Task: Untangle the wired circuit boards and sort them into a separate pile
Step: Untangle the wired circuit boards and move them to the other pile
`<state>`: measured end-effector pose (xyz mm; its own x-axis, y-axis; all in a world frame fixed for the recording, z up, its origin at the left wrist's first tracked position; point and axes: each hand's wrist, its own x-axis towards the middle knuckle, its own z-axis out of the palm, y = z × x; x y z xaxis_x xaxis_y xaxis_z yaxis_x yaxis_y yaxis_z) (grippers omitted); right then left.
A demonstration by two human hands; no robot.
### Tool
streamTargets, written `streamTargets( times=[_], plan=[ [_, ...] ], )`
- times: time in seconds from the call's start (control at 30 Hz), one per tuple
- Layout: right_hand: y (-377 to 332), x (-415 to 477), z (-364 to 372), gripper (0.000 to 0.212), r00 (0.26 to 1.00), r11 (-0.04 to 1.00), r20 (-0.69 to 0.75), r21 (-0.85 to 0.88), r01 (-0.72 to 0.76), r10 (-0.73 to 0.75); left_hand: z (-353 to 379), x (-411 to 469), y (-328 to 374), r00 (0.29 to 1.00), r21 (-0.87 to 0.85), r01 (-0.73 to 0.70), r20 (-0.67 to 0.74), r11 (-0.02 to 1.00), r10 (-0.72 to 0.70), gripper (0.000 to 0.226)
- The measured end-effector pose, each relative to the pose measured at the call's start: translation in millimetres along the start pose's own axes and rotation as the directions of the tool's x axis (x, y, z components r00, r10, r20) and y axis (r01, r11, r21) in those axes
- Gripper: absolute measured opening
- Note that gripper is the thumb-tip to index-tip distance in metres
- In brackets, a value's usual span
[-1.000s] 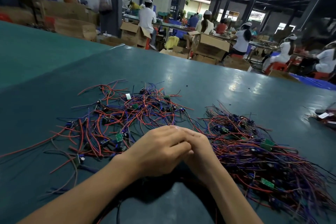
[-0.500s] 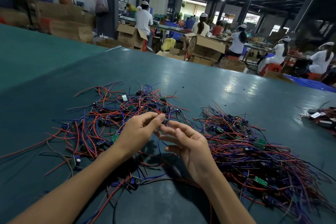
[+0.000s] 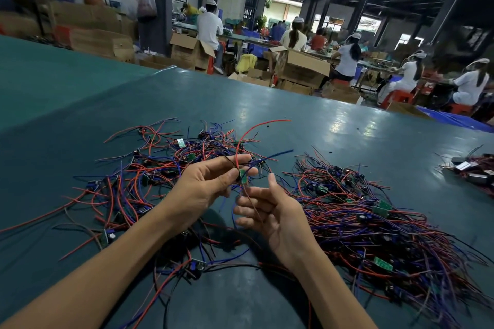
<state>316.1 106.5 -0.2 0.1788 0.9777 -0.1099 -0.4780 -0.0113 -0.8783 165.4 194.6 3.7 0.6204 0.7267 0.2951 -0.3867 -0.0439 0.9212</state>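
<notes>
Left hand (image 3: pixel 205 187) pinches small board (image 3: pixel 242 176), fingers half hiding it.

Dim hall, ceiling glare, perhaps edge-warped.

2 hands (image 3: pixel 203 189) (image 3: pixel 278 219) are showing, 2 big wire piles (image 3: pixel 139 179) (image 3: pixel 374 222) are lying on 1 table (image 3: pixel 320 128), approx. 6 workers (image 3: pixel 209 27) are sitting behind.

Teal table (image 3: pixel 307 125), tangled wired boards (image 3: pixel 128 184), sorted pile (image 3: pixel 379 224)
</notes>
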Motion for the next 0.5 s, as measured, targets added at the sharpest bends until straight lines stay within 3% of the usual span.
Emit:
streamTargets(
  times=[0.1,0.23,0.37,0.5],
  plan=[
    [1.5,-2.6,1.9,0.044,0.997,0.998,0.076,-0.066,0.024,-0.019,1.3,-0.1,-4.0,1.0,0.012,0.02,0.016,1.0,-0.02,0.037],
    [1.1,-5.5,1.7,0.038,0.988,0.997,0.156,-0.073,0.031,-0.02,2.9,-0.6,-4.6,0.995,-0.054,0.09,0.045,0.995,-0.087,0.021],
    [-0.7,-7.2,-0.9,0.017,0.98,0.994,0.197,-0.11,-0.001,0.023,4.6,-1.0,-1.3,0.984,-0.069,0.173,0.054,0.982,-0.17,0.01],
    [-1.8,-9.1,-0.3,0.028,0.941,0.988,0.315,-0.126,-0.091,0.127,1.7,-1.0,2.3,0.964,-0.151,0.267,0.045,0.952,-0.263,0.016]
  ],
)
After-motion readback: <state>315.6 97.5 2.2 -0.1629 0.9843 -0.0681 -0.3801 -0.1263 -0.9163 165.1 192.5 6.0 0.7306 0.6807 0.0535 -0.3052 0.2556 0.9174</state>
